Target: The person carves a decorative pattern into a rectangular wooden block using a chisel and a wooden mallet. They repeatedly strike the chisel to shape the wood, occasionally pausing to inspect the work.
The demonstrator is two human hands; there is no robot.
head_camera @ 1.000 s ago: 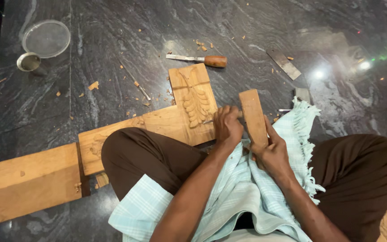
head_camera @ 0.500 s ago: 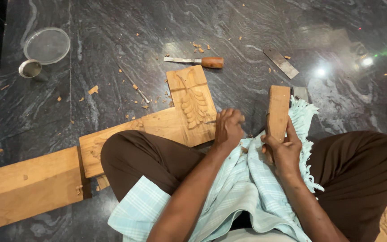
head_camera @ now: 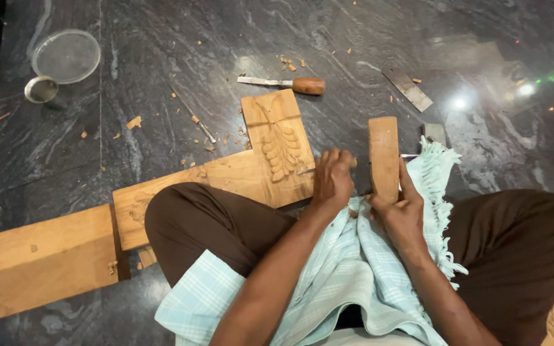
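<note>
My left hand [head_camera: 332, 181] has shifted onto a thin chisel [head_camera: 308, 170], fist closed around it beside the carved panel [head_camera: 280, 146]. My right hand [head_camera: 400, 214] still grips the wooden mallet [head_camera: 383, 156] upright.

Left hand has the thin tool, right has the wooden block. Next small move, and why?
Probably bring the wooden block in the right hand down toward the left hand's thin tool: its tip is at the carved panel, the block raised apart.
</note>
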